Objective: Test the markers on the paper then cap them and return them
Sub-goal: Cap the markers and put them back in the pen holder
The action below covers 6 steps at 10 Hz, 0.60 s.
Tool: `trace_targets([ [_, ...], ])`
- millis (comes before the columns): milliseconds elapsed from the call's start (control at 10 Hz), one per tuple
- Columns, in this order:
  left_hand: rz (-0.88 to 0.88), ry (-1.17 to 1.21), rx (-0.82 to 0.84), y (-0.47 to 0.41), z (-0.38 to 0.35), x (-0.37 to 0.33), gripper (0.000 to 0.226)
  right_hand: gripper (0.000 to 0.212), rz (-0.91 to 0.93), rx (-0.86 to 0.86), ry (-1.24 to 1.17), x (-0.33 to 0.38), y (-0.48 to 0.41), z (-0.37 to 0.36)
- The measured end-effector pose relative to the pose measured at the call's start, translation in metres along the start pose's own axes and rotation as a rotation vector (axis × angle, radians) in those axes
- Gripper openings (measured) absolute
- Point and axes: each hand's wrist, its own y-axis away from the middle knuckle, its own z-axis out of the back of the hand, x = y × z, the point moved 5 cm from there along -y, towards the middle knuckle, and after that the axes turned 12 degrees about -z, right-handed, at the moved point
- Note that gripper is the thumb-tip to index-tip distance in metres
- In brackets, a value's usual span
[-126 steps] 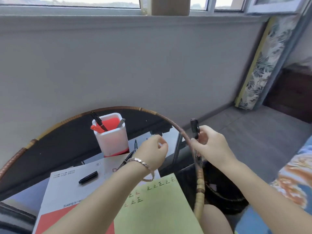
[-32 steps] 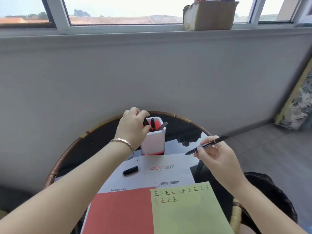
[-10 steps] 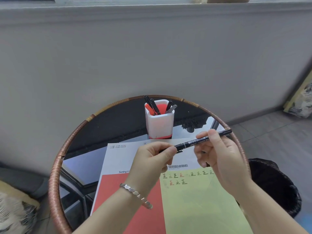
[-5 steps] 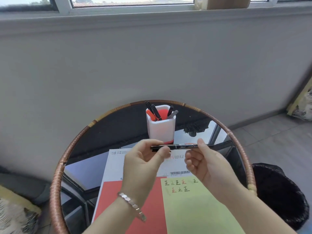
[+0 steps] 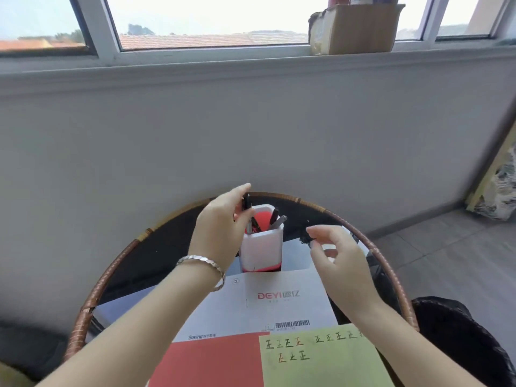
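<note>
Marker (image 5: pixel 246 210), black, capped end uppermost, long axis near vertical with a slight lean toward the wall; lower part already inside the white pen holder (image 5: pixel 262 247), at the holder's left rim. Left hand (image 5: pixel 220 233) is against the holder's left side and pinches the marker between thumb and the first fingers, index finger stretched out over the top of the barrel; whether the remaining fingers touch the marker cannot be told. A metal bracelet (image 5: pixel 203 263) sits on that wrist, nearer the camera than the holder. Inside the holder, to the right of the held marker, further markers (image 5: pixel 275 217) stand with their upper ends leaning right: one dark, one with a grey tip; red barrels show lower down in the cup. Right hand (image 5: pixel 337 258) hovers just right of the holder, apart from it, empty, fingers loosely curled with thumb and index tips close together but holding nothing. Holder stands on the round glass table (image 5: pixel 125 263) with a wicker rim, toward the wall side of it. In front of the holder, nearer the camera, lies a white printed sheet (image 5: pixel 279 300); on top of that, a red sheet (image 5: pixel 212 361) and, to its right, the green paper (image 5: pixel 321 358) carrying short rows of test strokes in green, black and orange along its far edge. A cardboard box (image 5: pixel 354 26) sits on the window sill, far above the holder and to its right.
</note>
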Motion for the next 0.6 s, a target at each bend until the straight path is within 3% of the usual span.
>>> trace_targets([
  [100, -0.037, -0.15, 0.108, 0.009, -0.017, 0.02, 0.038, 0.042, 0.235, 0.06, 0.224, 0.019, -0.016, -0.027],
  [200, -0.138, -0.264, 0.075, 0.021, -0.026, 0.031, 0.032, 0.054, 0.308, 0.151, 0.4, 0.017, -0.024, -0.06],
  [300, -0.127, -0.222, 0.098, 0.027, -0.034, 0.034, 0.036, 0.054, 0.318, 0.099, 0.44, 0.017, -0.027, -0.069],
  [500, 0.08, -0.044, 0.158, 0.019, -0.023, 0.03, 0.042, 0.038, 0.311, 0.046, 0.371, 0.03, -0.033, -0.062],
  [600, 0.246, 0.149, 0.058, 0.02, 0.007, 0.018, 0.045, 0.027, 0.232, 0.091, 0.317, 0.027, -0.032, -0.044],
])
